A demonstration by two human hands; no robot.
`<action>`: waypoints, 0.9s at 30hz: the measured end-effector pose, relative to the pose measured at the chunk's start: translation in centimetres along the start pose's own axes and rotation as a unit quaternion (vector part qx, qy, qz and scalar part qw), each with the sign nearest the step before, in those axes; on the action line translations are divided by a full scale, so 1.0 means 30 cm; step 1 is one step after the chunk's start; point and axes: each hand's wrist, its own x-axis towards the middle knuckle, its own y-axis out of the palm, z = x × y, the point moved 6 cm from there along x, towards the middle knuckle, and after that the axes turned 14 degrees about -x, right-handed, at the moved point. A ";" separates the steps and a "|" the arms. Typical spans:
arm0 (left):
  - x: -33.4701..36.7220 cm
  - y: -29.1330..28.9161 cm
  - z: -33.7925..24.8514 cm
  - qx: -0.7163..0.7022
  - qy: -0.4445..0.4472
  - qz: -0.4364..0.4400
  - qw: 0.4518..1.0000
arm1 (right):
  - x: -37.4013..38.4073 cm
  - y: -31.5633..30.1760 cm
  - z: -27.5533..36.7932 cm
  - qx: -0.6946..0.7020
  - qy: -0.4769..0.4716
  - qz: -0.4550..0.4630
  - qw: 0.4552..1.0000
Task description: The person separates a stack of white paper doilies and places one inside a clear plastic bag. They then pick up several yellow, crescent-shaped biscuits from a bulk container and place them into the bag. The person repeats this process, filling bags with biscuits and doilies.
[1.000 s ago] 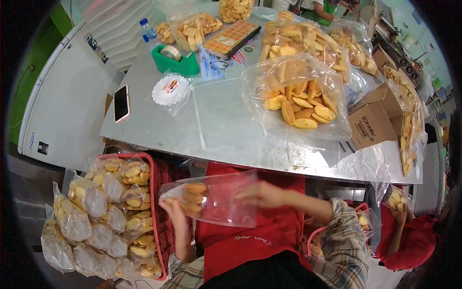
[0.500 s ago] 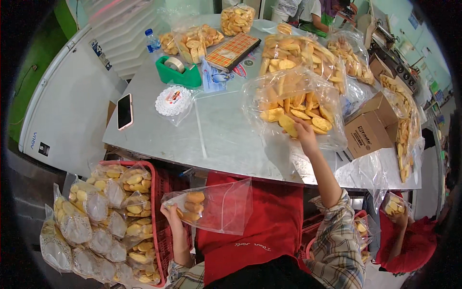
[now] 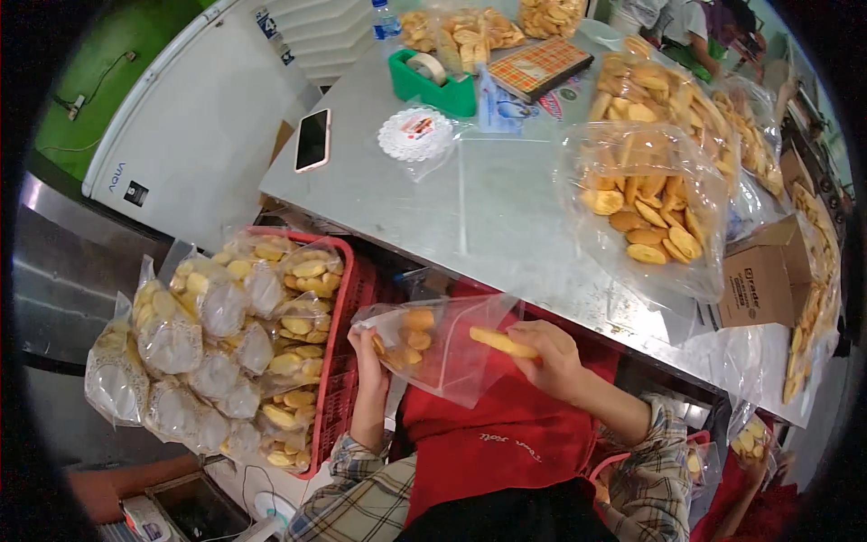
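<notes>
Golden, oval slices of dry bread are about my hands. At the bottom of a clear plastic bag (image 3: 452, 366), held sideways in front of my red apron, lie several of them. My left hand (image 3: 368, 369) is closed on this bag's filled end. Pinched in my right hand (image 3: 553, 359) is a single bread slice (image 3: 495, 341), close beside the small bag's mouth side. On the table, a large clear bag (image 3: 713, 271) lies with its bread slices (image 3: 652, 221) showing.
To the left, a red crate (image 3: 339, 361) is heaped with filled, doily-lined bags (image 3: 217, 312). The metal table (image 3: 515, 217) bears a phone (image 3: 312, 141), a stack of white doilies (image 3: 415, 135), a green tape dispenser (image 3: 433, 88) and a cardboard box (image 3: 763, 280). Another person's hand (image 3: 757, 462) shows at lower right.
My right hand has come back from the large bag with a bread slice and moved to the small bag. The view has swung left. My left hand keeps holding the small bag.
</notes>
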 end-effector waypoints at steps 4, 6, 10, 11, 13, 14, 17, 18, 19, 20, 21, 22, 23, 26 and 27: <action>0.019 -0.016 -0.095 -0.001 0.069 0.025 0.997 | -0.004 0.100 0.096 0.028 -0.097 0.090 0.991; -0.001 0.033 -0.157 0.068 0.114 0.039 0.990 | -0.056 0.176 0.068 0.086 -0.007 0.157 0.984; -0.100 0.180 -0.171 0.223 0.208 0.123 0.944 | -0.202 0.404 -0.054 0.501 0.330 0.193 0.776; -0.134 0.224 -0.164 0.215 0.210 0.151 0.942 | -0.214 0.440 -0.067 0.523 0.338 0.192 0.758; -0.177 0.264 -0.114 0.259 0.227 0.178 0.922 | -0.171 0.428 -0.033 0.500 0.321 0.208 0.777; -0.203 0.295 -0.104 0.281 0.236 0.198 0.909 | -0.151 0.423 -0.017 0.581 0.359 0.170 0.710; -0.229 0.324 -0.057 0.273 0.209 0.232 0.910 | -0.126 0.414 0.006 0.728 0.412 0.078 0.543; -0.235 0.330 -0.051 0.269 0.210 0.238 0.909 | -0.123 0.410 0.015 0.753 0.415 0.047 0.509; -0.241 0.337 -0.047 0.266 0.211 0.244 0.908 | -0.121 0.413 0.033 0.776 0.416 0.016 0.473; -0.247 0.343 -0.047 0.262 0.213 0.247 0.908 | -0.119 0.410 0.043 0.798 0.415 -0.012 0.436; -0.255 0.361 -0.056 0.271 0.233 0.255 0.899 | -0.128 0.413 0.052 0.821 0.442 0.000 0.361; -0.254 0.361 -0.052 0.279 0.225 0.265 0.895 | -0.121 0.404 0.045 0.803 0.427 0.005 0.415; -0.251 0.355 -0.053 0.288 0.216 0.279 0.890 | -0.116 0.397 0.043 0.783 0.411 0.006 0.467; -0.283 0.395 -0.124 0.482 0.312 0.264 0.775 | -0.131 0.394 0.024 0.731 0.396 0.021 0.556; -0.306 0.424 -0.155 0.564 0.360 0.245 0.701 | -0.142 0.402 0.010 0.716 0.396 0.027 0.575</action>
